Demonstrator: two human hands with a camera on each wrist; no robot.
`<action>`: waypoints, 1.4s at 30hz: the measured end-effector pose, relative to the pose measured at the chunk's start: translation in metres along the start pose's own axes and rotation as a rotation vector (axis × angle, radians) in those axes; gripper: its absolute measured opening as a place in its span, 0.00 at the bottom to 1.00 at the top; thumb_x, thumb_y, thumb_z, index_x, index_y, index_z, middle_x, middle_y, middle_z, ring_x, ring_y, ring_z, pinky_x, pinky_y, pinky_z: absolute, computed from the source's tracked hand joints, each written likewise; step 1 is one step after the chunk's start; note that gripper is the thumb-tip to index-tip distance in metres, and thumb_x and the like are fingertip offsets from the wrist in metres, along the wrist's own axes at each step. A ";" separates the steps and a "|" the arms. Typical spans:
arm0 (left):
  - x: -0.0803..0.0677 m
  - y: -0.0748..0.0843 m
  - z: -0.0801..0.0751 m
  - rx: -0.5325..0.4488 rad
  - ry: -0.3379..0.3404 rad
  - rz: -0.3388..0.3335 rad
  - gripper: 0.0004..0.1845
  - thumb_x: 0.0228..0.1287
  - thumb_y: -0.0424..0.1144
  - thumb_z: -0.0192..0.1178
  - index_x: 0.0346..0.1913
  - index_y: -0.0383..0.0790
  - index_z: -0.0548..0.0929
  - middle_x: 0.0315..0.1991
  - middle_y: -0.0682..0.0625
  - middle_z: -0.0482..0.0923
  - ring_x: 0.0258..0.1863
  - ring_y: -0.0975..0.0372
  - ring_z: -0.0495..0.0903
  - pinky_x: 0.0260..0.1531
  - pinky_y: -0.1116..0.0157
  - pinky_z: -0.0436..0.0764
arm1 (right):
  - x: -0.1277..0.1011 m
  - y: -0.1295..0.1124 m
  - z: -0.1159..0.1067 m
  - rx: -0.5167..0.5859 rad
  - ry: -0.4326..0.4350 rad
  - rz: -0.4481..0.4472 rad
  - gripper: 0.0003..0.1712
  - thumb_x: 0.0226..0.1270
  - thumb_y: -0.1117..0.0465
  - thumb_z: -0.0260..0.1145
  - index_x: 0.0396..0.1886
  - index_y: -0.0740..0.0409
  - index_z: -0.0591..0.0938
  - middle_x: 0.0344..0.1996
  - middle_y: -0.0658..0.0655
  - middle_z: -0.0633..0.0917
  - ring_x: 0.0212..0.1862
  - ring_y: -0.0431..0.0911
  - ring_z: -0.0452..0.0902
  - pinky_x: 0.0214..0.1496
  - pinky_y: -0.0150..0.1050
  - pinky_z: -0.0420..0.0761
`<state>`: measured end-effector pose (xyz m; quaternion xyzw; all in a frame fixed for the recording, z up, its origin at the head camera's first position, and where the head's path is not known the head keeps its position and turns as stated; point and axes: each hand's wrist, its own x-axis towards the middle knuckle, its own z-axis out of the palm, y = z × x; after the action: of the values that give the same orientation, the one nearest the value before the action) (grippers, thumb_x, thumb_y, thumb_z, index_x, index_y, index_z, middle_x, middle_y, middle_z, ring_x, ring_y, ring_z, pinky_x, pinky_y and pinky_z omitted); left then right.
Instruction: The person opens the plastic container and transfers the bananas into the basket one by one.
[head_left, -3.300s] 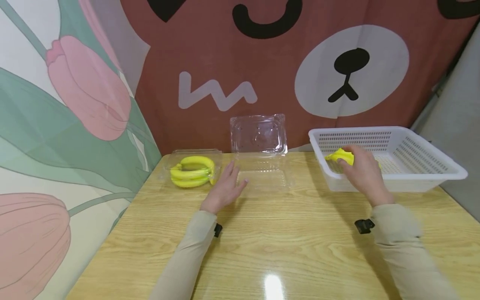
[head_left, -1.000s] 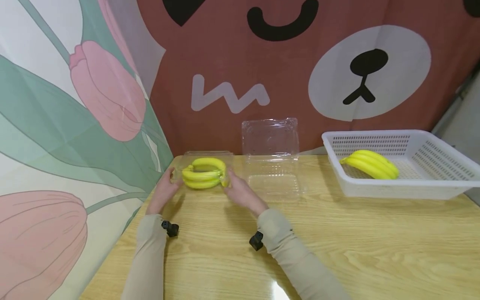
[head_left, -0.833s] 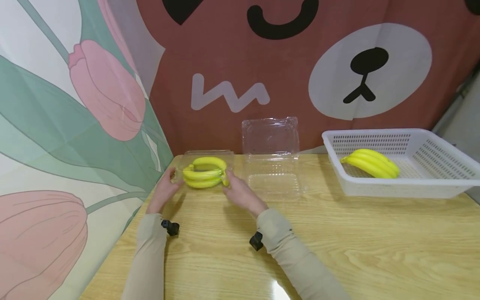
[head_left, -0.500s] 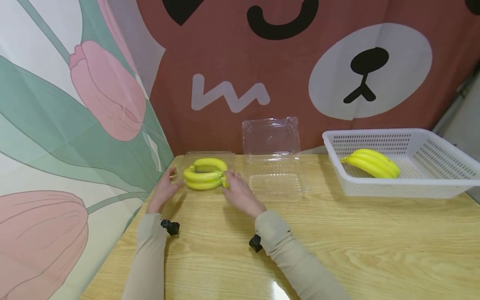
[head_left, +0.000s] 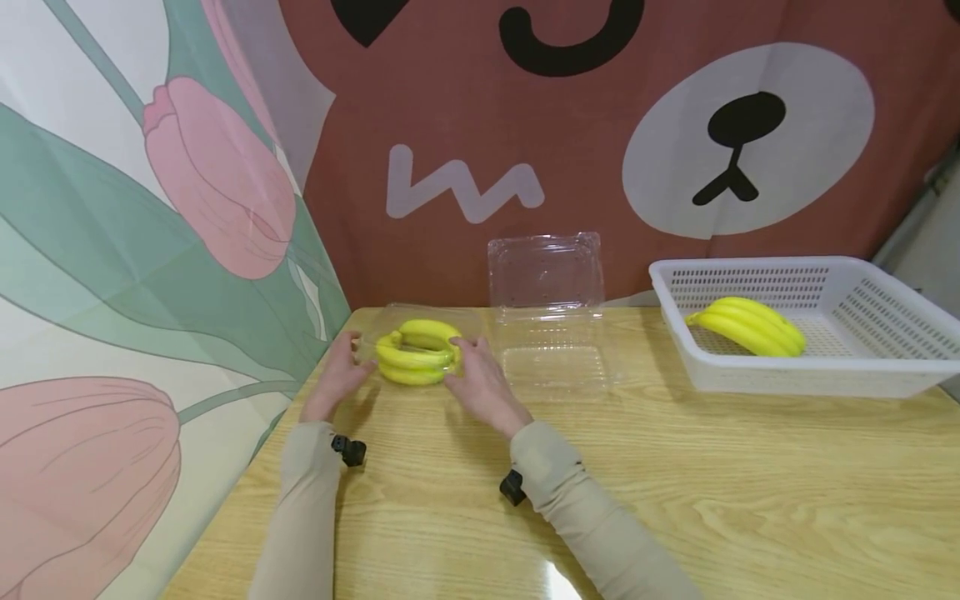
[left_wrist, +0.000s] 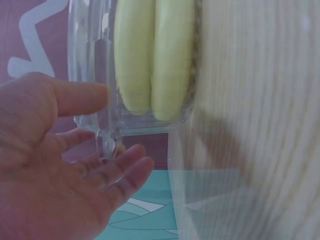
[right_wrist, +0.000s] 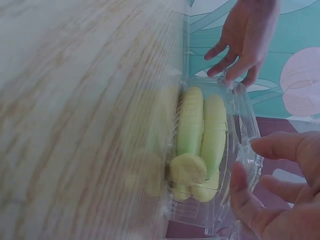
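Observation:
A clear plastic clamshell container (head_left: 435, 310) with yellow toy-like bananas (head_left: 414, 358) inside stands at the table's far left. Its lid appears down over the bananas. My left hand (head_left: 341, 377) holds its left end; in the left wrist view the thumb (left_wrist: 82, 98) lies on the rim and the fingers spread below the corner tab. At the right end my right hand (head_left: 483, 387) pinches the rim with thumb and forefinger, as the right wrist view shows. To the right a second clamshell container (head_left: 547, 279) stands with its lid raised.
A white perforated basket (head_left: 813, 379) sits at the right back of the wooden table (head_left: 637, 483), with a bunch of bananas (head_left: 746, 327) in its left part. A curtain with a bear print (head_left: 450, 108) hangs right behind.
Earlier my right hand held the bananas at the basket; they now lie inside it. Both hands came to the left container, which has lately turned slightly and shifted right.

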<state>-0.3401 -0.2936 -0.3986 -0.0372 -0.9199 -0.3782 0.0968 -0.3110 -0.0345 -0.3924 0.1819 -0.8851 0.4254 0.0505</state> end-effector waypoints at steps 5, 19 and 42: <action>0.000 0.002 0.002 0.031 0.031 0.037 0.28 0.69 0.28 0.55 0.66 0.22 0.57 0.55 0.26 0.59 0.51 0.37 0.67 0.51 0.43 0.69 | 0.000 -0.002 0.001 0.016 0.019 0.007 0.38 0.59 0.64 0.71 0.70 0.54 0.69 0.65 0.59 0.67 0.32 0.44 0.73 0.36 0.37 0.78; 0.002 0.007 0.007 -0.015 0.050 0.109 0.30 0.49 0.18 0.43 0.61 0.24 0.61 0.45 0.33 0.60 0.37 0.48 0.63 0.34 0.56 0.66 | -0.002 -0.002 0.002 -0.011 0.026 0.071 0.52 0.53 0.58 0.76 0.75 0.62 0.60 0.77 0.64 0.46 0.58 0.61 0.73 0.53 0.48 0.81; 0.001 0.004 -0.006 -0.281 -0.156 0.052 0.43 0.49 0.14 0.41 0.72 0.29 0.46 0.62 0.24 0.60 0.18 0.60 0.65 0.26 0.59 0.81 | 0.008 0.006 -0.031 0.133 0.078 0.049 0.36 0.68 0.54 0.67 0.72 0.59 0.67 0.35 0.56 0.86 0.25 0.43 0.79 0.21 0.36 0.77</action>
<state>-0.3397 -0.2949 -0.3920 -0.1033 -0.8613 -0.4967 0.0287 -0.3227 -0.0096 -0.3750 0.1463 -0.8565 0.4911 0.0622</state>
